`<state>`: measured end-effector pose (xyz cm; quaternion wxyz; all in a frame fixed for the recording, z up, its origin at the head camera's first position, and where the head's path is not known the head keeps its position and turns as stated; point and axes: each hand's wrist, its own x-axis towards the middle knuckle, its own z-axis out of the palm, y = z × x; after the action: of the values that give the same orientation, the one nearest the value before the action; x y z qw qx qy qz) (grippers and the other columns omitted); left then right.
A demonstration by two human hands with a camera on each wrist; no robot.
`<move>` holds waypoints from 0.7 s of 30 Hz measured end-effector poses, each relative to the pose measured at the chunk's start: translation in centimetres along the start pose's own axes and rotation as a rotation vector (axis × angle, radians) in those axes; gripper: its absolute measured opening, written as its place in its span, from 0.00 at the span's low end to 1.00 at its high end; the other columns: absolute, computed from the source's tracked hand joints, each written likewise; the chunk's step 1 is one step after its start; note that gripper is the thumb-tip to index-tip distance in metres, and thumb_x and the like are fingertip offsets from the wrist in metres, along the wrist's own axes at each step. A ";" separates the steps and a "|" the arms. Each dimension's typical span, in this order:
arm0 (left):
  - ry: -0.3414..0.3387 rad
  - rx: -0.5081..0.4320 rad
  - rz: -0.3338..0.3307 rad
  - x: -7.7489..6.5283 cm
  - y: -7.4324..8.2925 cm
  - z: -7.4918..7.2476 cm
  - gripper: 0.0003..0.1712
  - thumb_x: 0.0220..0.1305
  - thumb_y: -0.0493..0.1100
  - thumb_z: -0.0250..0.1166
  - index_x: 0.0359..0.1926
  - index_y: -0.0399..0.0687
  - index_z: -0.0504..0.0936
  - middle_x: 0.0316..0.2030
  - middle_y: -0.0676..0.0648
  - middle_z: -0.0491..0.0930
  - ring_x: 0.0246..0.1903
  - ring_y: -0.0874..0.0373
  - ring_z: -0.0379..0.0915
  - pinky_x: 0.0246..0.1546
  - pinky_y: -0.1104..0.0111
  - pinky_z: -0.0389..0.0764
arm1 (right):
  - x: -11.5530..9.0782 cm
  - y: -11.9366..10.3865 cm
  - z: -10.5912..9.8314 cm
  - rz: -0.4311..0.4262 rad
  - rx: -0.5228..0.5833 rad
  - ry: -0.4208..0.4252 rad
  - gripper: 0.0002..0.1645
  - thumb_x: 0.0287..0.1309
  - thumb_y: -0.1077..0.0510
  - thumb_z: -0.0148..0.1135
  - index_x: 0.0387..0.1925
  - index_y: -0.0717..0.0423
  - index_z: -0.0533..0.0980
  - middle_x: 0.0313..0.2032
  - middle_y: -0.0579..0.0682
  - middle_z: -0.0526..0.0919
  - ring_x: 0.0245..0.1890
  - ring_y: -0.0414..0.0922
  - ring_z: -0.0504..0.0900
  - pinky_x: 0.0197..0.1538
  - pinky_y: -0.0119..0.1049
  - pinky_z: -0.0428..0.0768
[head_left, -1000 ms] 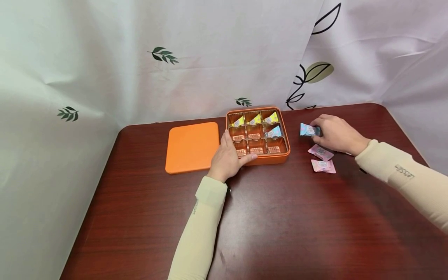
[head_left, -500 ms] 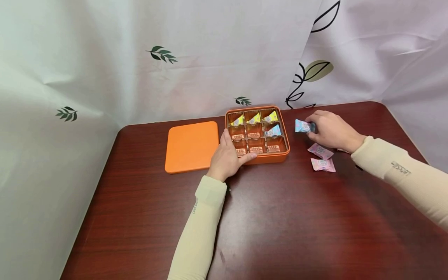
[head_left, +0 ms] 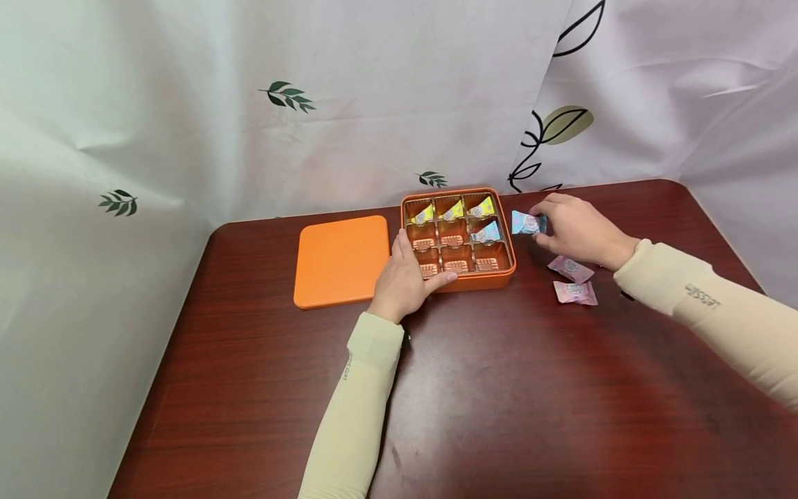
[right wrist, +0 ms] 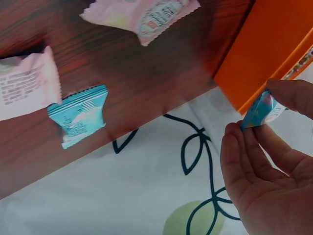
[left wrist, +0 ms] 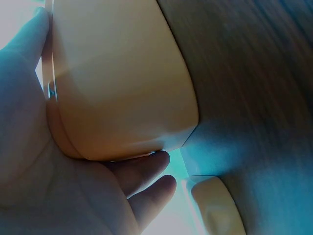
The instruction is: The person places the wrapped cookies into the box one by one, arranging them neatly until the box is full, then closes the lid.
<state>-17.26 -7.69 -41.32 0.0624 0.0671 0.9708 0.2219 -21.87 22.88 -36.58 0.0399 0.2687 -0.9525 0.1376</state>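
Note:
My right hand [head_left: 580, 225] pinches a blue-wrapped candy [head_left: 526, 222] between thumb and fingertips, just right of the orange box [head_left: 479, 283]. In the right wrist view the blue candy [right wrist: 261, 111] sits at the fingertips, overlapping the box corner. My left hand [head_left: 402, 281] lies against the box's near left corner, its thumb along the front rim and its fingers straight along the left side. The box has a divided tray: yellow candies [head_left: 451, 211] fill the back row, and one blue candy [head_left: 488, 233] lies in the middle row's right compartment.
Two pink candies [head_left: 575, 292] lie on the table right of the box. Another blue candy [right wrist: 80, 117] shows beside a pink one in the right wrist view, hidden behind the hand from the head. The orange lid [head_left: 341, 262] lies left of the box. A patterned curtain [head_left: 349, 138] hangs behind.
My right hand has moved left with the blue candy, from the loose candies to close beside the box. The left hand stays on the box.

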 end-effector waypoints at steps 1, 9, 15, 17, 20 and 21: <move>0.000 -0.001 -0.001 0.0 0.0 0.0 0.75 0.56 0.78 0.62 0.78 0.32 0.32 0.78 0.32 0.42 0.70 0.40 0.60 0.62 0.54 0.72 | 0.1 -0.1 0.0 -0.004 0.001 -0.001 0.19 0.51 0.65 0.67 0.46 0.71 0.80 0.43 0.62 0.81 0.44 0.56 0.79 0.50 0.54 0.77; 0.004 0.001 0.002 -0.1 0.1 -0.1 0.75 0.56 0.77 0.62 0.78 0.31 0.33 0.78 0.32 0.42 0.69 0.39 0.61 0.61 0.54 0.73 | 0.6 -0.8 0.2 -0.029 -0.007 0.014 0.19 0.50 0.66 0.68 0.45 0.71 0.80 0.41 0.61 0.81 0.40 0.55 0.79 0.47 0.53 0.78; 0.004 -0.006 -0.001 -0.1 0.1 -0.1 0.74 0.56 0.77 0.62 0.78 0.32 0.33 0.78 0.32 0.42 0.69 0.39 0.62 0.61 0.54 0.73 | 1.1 -1.4 0.4 -0.032 -0.008 0.010 0.20 0.52 0.64 0.69 0.46 0.72 0.80 0.42 0.63 0.82 0.42 0.57 0.80 0.48 0.55 0.78; 0.004 -0.008 -0.001 -0.1 0.1 -0.1 0.74 0.56 0.77 0.62 0.78 0.32 0.33 0.78 0.32 0.43 0.69 0.39 0.61 0.62 0.54 0.72 | 1.4 -1.6 0.5 -0.040 -0.006 0.011 0.20 0.52 0.64 0.69 0.46 0.72 0.80 0.42 0.63 0.82 0.42 0.57 0.80 0.47 0.55 0.78; 0.002 -0.010 -0.001 -0.1 0.0 0.0 0.74 0.56 0.77 0.62 0.78 0.32 0.33 0.78 0.32 0.42 0.70 0.39 0.60 0.62 0.54 0.72 | 1.7 -2.0 0.6 -0.052 -0.002 0.014 0.19 0.53 0.64 0.68 0.46 0.71 0.81 0.42 0.62 0.82 0.39 0.55 0.79 0.44 0.53 0.78; 0.003 -0.012 0.000 -0.1 0.0 -0.1 0.74 0.56 0.77 0.62 0.78 0.32 0.33 0.78 0.32 0.42 0.70 0.39 0.60 0.63 0.54 0.71 | 1.8 -2.1 0.6 -0.055 -0.001 0.011 0.20 0.53 0.63 0.68 0.47 0.71 0.81 0.42 0.62 0.82 0.38 0.54 0.79 0.44 0.53 0.78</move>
<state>-17.22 -7.70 -41.25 0.0612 0.0665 0.9695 0.2278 -22.36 20.08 -36.41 0.0491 0.2940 -0.9446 0.1376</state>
